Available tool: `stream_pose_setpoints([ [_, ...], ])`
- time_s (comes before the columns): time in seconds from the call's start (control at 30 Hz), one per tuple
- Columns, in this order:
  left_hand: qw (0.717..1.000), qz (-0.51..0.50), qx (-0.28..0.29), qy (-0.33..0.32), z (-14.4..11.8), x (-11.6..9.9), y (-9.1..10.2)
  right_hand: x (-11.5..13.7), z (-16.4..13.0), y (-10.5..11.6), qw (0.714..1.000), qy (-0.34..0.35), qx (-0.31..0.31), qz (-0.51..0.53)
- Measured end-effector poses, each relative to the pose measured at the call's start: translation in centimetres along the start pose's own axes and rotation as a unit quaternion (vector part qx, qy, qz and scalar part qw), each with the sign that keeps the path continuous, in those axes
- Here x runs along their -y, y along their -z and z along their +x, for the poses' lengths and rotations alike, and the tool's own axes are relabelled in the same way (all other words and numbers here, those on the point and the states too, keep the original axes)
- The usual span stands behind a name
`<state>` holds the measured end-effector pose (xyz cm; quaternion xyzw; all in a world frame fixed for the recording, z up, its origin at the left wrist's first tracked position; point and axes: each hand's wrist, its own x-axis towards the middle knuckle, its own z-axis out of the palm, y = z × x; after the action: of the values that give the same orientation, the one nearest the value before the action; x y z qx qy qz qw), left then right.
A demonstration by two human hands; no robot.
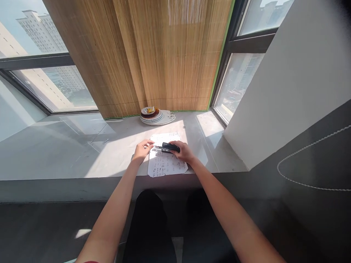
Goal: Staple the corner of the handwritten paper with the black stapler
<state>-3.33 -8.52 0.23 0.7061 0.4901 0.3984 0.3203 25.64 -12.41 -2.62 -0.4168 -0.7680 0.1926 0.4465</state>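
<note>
A bamboo blind point(153, 65) hangs behind a broad windowsill point(117, 157), which carries a sheet of paper point(168, 168) with dark marks and, beyond it, a stack of plates point(150, 119). Over the paper, the left hand point(142, 149) has its fingers slightly parted; whether they pinch anything, I cannot tell. The fingers of the right hand point(183, 151) are wrapped round a black stapler point(168, 146), its arms apart, a silver strip point(158, 148) pointing toward the left fingers. The step in hand looks like seeing to the opened stapler; the next move seems to call for a fine left touch and a steady right hold
</note>
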Motion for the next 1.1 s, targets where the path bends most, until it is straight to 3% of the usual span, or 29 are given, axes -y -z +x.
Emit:
stream_pose_setpoints([
  [0.1, 0.998, 0.044, 0.038, -0.036, -0.1, -0.9, 0.0, 0.1, 0.1, -0.1, 1.0, 0.018, 0.009, 0.012],
  [0.33, 0.994, 0.037, 0.1, -0.033, -0.1, -1.3, -0.3, 0.2, 0.2, 0.1, 1.0, 0.021, 0.015, 0.014],
  [0.97, 0.995, 0.052, 0.081, -0.001, -0.4, -1.5, -0.3, -0.1, 0.4, 0.0, 0.999, 0.004, -0.008, 0.042],
  [1.1, 0.998, 0.044, 0.037, -0.004, -0.3, -0.9, -0.3, -0.3, 0.5, 0.3, 0.996, 0.001, -0.066, 0.062],
])
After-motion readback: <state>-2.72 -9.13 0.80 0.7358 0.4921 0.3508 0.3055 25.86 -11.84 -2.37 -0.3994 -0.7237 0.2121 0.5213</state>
